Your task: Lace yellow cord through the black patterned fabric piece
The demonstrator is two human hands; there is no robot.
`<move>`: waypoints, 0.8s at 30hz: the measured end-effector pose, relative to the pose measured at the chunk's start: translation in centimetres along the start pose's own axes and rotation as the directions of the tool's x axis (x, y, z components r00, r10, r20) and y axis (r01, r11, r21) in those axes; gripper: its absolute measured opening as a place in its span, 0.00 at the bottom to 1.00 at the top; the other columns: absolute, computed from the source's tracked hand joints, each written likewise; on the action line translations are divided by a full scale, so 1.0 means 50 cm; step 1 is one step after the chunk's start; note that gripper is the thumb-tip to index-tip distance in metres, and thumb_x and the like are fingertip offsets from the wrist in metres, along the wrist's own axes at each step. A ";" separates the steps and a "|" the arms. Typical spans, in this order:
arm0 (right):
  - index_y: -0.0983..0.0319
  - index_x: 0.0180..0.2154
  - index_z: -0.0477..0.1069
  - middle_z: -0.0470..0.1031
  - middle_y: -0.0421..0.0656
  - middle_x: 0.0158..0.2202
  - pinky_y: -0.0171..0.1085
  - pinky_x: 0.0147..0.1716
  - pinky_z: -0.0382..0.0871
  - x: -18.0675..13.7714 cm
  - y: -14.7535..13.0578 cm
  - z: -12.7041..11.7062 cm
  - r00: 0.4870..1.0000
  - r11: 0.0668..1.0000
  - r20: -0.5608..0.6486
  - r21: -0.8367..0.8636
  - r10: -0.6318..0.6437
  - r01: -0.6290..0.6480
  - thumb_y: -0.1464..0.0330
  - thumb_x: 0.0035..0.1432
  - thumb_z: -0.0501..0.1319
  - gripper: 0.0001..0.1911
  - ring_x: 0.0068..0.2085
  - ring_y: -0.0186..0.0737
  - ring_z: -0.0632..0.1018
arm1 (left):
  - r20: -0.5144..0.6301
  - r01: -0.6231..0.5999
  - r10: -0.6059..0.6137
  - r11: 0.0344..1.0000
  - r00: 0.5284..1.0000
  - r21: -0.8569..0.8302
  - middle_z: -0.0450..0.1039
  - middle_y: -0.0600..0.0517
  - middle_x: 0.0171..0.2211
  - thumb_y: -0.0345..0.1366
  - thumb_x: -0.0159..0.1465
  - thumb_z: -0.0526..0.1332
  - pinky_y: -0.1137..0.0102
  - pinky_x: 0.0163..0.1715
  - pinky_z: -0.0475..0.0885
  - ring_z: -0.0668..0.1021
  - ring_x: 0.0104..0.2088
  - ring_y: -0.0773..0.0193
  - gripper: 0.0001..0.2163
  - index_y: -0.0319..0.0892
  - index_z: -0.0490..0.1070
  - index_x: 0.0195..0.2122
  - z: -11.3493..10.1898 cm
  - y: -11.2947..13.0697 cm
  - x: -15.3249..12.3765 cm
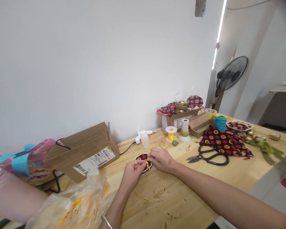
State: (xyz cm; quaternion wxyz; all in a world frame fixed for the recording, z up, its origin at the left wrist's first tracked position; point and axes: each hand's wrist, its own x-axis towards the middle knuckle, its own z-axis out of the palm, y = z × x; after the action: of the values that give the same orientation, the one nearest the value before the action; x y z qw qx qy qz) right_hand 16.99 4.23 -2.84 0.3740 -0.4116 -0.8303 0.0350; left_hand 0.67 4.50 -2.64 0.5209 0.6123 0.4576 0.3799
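Observation:
A small black fabric piece with a red pattern and a white rim (141, 156) lies on the wooden table in front of me. Yellow cord (147, 164) crosses its right side in a small loop or knot. My left hand (132, 171) pinches the cord from the lower left, while my right hand (162, 160) has its fingertips closed on it from the right. Fingers partly cover both the cord and the fabric piece. A loose end of yellow cord (141, 196) trails on the table below my left hand.
Black-handled scissors (213, 156) and patterned cloth (222, 141) lie to the right. Behind stand a yellow cord spool (171, 136), a clear bottle (145, 140) and a white corded tool (143, 134). A cardboard box (85, 149) and a plastic bag (85, 197) sit left.

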 end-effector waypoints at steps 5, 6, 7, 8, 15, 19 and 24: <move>0.63 0.30 0.66 0.68 0.40 0.26 0.30 0.26 0.59 0.002 -0.001 -0.001 1.000 0.999 0.001 0.026 0.027 -0.027 0.70 0.54 0.52 0.05 0.28 0.32 0.69 | -0.017 0.010 -0.010 0.999 1.000 -0.037 0.74 0.51 0.18 0.38 0.46 0.63 0.74 0.23 0.64 0.72 0.20 0.68 0.10 0.35 0.73 0.25 -0.003 -0.004 0.001; 0.63 0.30 0.66 0.68 0.40 0.26 0.30 0.26 0.59 0.002 -0.002 -0.001 1.000 0.999 0.002 0.027 0.030 -0.030 0.70 0.54 0.53 0.05 0.28 0.32 0.69 | -0.017 0.006 -0.007 0.999 1.000 -0.045 0.74 0.51 0.19 0.38 0.46 0.63 0.75 0.23 0.64 0.72 0.20 0.68 0.10 0.35 0.73 0.25 -0.004 -0.005 0.001; 0.63 0.30 0.66 0.68 0.40 0.26 0.30 0.26 0.59 0.003 -0.003 -0.002 0.999 0.999 0.005 0.027 0.032 -0.032 0.70 0.54 0.53 0.05 0.28 0.32 0.69 | -0.017 0.003 -0.004 0.999 1.000 -0.052 0.74 0.51 0.19 0.38 0.46 0.63 0.75 0.23 0.64 0.72 0.20 0.68 0.10 0.35 0.73 0.25 -0.004 -0.005 0.001; 0.63 0.29 0.66 0.68 0.40 0.26 0.29 0.26 0.59 0.004 -0.003 -0.002 0.999 0.999 0.009 0.025 0.033 -0.033 0.70 0.54 0.52 0.05 0.27 0.32 0.69 | -0.018 -0.001 0.000 0.998 1.000 -0.061 0.74 0.52 0.19 0.39 0.46 0.63 0.75 0.23 0.64 0.72 0.20 0.68 0.10 0.35 0.73 0.25 -0.005 -0.007 0.002; 0.62 0.30 0.66 0.69 0.40 0.27 0.29 0.26 0.60 0.003 -0.004 -0.004 0.999 0.999 0.037 0.012 0.038 -0.038 0.69 0.54 0.52 0.06 0.28 0.32 0.70 | -0.012 -0.006 0.005 0.996 1.000 -0.093 0.76 0.50 0.22 0.39 0.44 0.64 0.74 0.26 0.65 0.73 0.23 0.66 0.12 0.36 0.74 0.27 -0.005 -0.012 0.006; 0.62 0.29 0.67 0.70 0.40 0.27 0.30 0.25 0.58 0.004 -0.009 -0.004 0.998 0.999 0.042 -0.007 0.046 -0.046 0.69 0.54 0.52 0.06 0.28 0.33 0.70 | -0.024 -0.005 0.003 0.998 1.000 -0.064 0.76 0.50 0.21 0.40 0.43 0.64 0.75 0.24 0.64 0.73 0.21 0.67 0.12 0.36 0.75 0.25 -0.005 -0.006 -0.001; 0.62 0.29 0.67 0.70 0.40 0.27 0.30 0.24 0.57 0.005 -0.010 -0.002 0.998 0.999 0.032 -0.027 0.047 -0.046 0.68 0.54 0.53 0.06 0.28 0.33 0.70 | -0.029 -0.021 0.020 0.999 0.999 -0.037 0.76 0.51 0.21 0.41 0.44 0.64 0.75 0.23 0.64 0.73 0.21 0.67 0.13 0.36 0.75 0.26 -0.006 -0.005 -0.006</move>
State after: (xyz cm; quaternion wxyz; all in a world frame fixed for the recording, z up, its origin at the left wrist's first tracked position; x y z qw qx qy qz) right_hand 16.65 4.05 -2.45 0.3542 -0.4351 -0.8268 0.0396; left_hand 0.27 4.29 -2.83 0.5218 0.6015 0.4517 0.4024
